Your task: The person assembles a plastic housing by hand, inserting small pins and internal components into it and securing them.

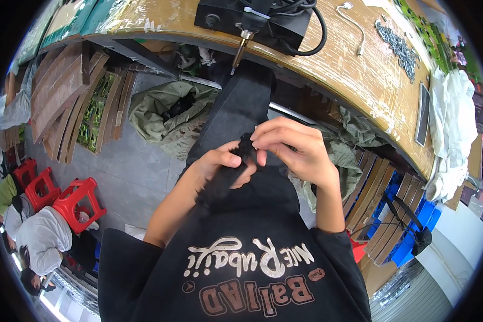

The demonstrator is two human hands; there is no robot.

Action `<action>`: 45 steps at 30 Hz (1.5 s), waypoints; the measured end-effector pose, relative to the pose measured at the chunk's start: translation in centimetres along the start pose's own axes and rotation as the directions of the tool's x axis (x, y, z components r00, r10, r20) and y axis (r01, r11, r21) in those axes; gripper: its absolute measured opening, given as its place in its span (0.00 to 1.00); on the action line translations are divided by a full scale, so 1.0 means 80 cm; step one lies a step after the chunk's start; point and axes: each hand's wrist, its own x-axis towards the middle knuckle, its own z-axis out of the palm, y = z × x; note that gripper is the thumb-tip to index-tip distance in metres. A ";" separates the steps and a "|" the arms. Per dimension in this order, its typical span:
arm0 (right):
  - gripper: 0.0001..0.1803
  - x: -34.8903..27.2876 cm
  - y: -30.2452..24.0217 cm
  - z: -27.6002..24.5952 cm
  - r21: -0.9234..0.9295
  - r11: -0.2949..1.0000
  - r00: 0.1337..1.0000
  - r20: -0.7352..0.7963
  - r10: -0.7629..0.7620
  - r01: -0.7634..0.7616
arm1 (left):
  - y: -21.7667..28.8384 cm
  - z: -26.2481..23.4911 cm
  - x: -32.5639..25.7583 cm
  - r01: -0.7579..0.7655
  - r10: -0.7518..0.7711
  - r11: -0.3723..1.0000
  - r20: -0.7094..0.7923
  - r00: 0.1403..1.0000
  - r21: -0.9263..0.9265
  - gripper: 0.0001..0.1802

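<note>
Grey floor fills the frame's lower left. At centre, the left hand (220,163) and right hand (295,153) both pinch a black fabric strip (236,115) (long axis running up-frame from the grips), toward the soldering iron (245,32) on the wooden bench (359,75).

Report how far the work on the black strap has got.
Done: nothing finished can be picked out. In hand: the left hand and right hand pinch one spot on the black strap, which runs from the workbench edge down to the lap. Left: the soldering tool on the black box rests untouched, and a pile of small metal parts waits.
</note>
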 end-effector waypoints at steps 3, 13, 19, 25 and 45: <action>0.07 0.012 0.022 0.003 -0.091 0.982 0.985 -0.027 -0.168 0.165 | 0.008 0.009 -0.005 0.002 0.014 0.970 0.062 0.998 -0.245 0.23; 0.09 0.015 0.044 0.030 0.125 0.989 0.948 -0.298 0.111 -0.077 | 0.034 0.040 0.002 -0.119 0.443 0.850 -0.574 0.688 0.513 0.13; 0.14 -0.010 0.023 0.030 0.639 0.590 0.842 0.179 0.509 -0.493 | 0.063 0.035 0.012 -0.125 0.539 0.795 -0.598 0.593 0.593 0.12; 0.15 -0.019 0.006 0.043 0.698 0.462 0.805 0.288 0.518 -0.547 | 0.070 0.038 0.022 -0.084 0.590 0.720 -0.543 0.598 0.689 0.12; 0.15 -0.024 -0.003 0.052 0.763 0.468 0.844 0.186 0.503 -0.447 | 0.073 0.048 0.026 -0.072 0.588 0.701 -0.517 0.622 0.710 0.13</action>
